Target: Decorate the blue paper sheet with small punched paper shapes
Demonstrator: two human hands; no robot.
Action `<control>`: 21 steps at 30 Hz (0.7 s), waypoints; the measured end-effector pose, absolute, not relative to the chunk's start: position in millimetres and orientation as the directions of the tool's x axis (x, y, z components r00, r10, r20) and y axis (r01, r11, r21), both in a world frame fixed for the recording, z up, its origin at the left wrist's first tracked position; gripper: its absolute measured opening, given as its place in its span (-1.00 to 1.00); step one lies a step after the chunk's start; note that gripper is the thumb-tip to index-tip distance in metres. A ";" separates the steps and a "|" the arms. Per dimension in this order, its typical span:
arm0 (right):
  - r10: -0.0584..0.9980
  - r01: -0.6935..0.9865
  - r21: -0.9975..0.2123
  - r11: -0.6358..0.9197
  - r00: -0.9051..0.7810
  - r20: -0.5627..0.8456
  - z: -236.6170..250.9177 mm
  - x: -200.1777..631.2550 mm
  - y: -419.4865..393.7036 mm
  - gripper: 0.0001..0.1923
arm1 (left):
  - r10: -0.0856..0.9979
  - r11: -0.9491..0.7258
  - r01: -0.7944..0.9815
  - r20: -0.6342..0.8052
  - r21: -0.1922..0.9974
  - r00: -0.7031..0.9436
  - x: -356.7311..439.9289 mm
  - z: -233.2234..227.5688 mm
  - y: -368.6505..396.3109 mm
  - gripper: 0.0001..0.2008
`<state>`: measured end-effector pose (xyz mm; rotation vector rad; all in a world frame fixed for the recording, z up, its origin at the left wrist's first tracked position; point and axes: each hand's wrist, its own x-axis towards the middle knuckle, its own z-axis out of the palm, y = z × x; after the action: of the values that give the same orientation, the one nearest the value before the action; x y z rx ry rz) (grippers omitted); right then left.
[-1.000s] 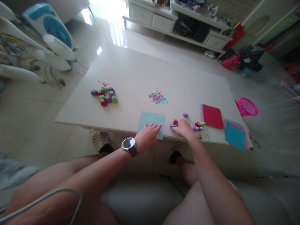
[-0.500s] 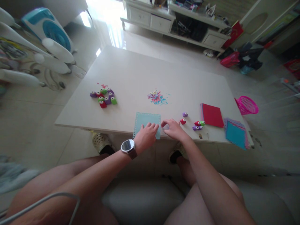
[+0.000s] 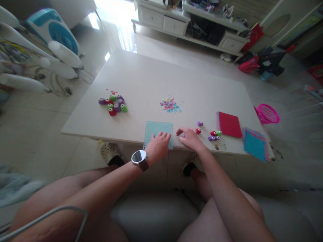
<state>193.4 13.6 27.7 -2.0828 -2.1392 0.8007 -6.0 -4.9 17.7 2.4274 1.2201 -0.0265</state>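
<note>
A light blue sheet of paper point(image 3: 158, 126) with small punched holes along its edges lies at the table's near edge. My left hand point(image 3: 159, 145) rests on it, palm down with the fingers spread. Just right of the sheet, my right hand point(image 3: 188, 138) curls around a small purple paper punch point(image 3: 182, 135), mostly hidden by the fingers. Beyond that hand sit a purple punch point(image 3: 200, 123) and a red punch point(image 3: 198, 130). Several more punches point(image 3: 215, 135) stand farther right.
Several punches point(image 3: 116, 107) cluster at the left of the white table point(image 3: 141, 70). Colourful paper bits point(image 3: 171, 105) lie mid-table. A red paper stack point(image 3: 229, 124) and punched blue sheets point(image 3: 254, 144) are at the right, near a pink basket point(image 3: 267, 113).
My right hand has shifted slightly right, away from the sheet's edge, and more of the purple punch shows under it. My left hand stays on the paper.
</note>
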 end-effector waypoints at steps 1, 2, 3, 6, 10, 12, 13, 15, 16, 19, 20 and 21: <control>0.941 0.919 -0.391 -0.048 -0.090 -0.327 26.6 192.9 13.5 -0.72 | 0.761 -0.526 0.771 -0.204 0.360 0.615 -5.8 18.0 -4.9 -0.65; 0.935 0.919 -0.390 -0.054 -0.090 -0.343 25.1 192.3 13.2 -0.73 | 0.760 -0.527 0.770 -0.206 0.360 0.617 -5.6 18.3 -4.9 -0.65; 0.930 0.917 -0.395 -0.057 -0.095 -0.354 23.3 191.8 12.9 -0.72 | 0.758 -0.528 0.769 -0.207 0.360 0.618 -5.5 18.7 -4.9 -0.65; 0.948 0.895 -0.445 -0.030 -0.116 -0.296 17.4 191.7 12.3 -0.53 | 0.757 -0.529 0.767 -0.208 0.363 0.620 -5.5 19.3 -5.1 -0.65; 0.978 0.871 -0.492 0.013 -0.114 -0.176 12.4 194.5 13.7 -0.38 | 0.756 -0.532 0.767 -0.206 0.360 0.621 -6.1 18.5 -5.1 -0.66; 0.980 0.882 -0.472 0.009 -0.102 -0.171 12.1 195.8 14.5 -0.44 | 0.754 -0.537 0.765 -0.203 0.357 0.624 -6.0 18.0 -4.9 -0.67; 0.980 0.891 -0.455 0.009 -0.098 -0.172 12.6 196.5 14.7 -0.48 | 0.753 -0.539 0.764 -0.203 0.355 0.626 -5.9 17.8 -4.8 -0.67; 0.978 0.915 -0.404 0.013 -0.096 -0.187 14.6 198.7 14.3 -0.57 | 0.753 -0.543 0.763 -0.199 0.351 0.628 -5.6 17.2 -5.0 -0.67; 0.975 0.929 -0.370 0.015 -0.096 -0.200 15.7 200.5 13.8 -0.61 | 0.753 -0.545 0.762 -0.195 0.350 0.628 -5.5 16.5 -5.1 -0.67; 0.966 0.971 -0.240 0.009 -0.070 -0.247 17.3 208.7 11.0 -0.67 | 0.754 -0.545 0.756 -0.182 0.361 0.631 -6.3 12.2 -5.3 -0.68; 0.962 0.979 -0.205 0.003 -0.059 -0.267 16.7 211.9 9.9 -0.68 | 0.755 -0.544 0.753 -0.177 0.370 0.632 -6.9 9.9 -4.9 -0.68; 0.956 0.983 -0.183 -0.001 -0.053 -0.290 15.7 214.8 8.9 -0.69 | 0.754 -0.543 0.747 -0.170 0.383 0.635 -7.5 7.4 -4.3 -0.67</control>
<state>214.8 8.9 15.7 -2.2155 -2.2758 0.5462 -7.5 -4.3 7.4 2.4371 1.1850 0.0208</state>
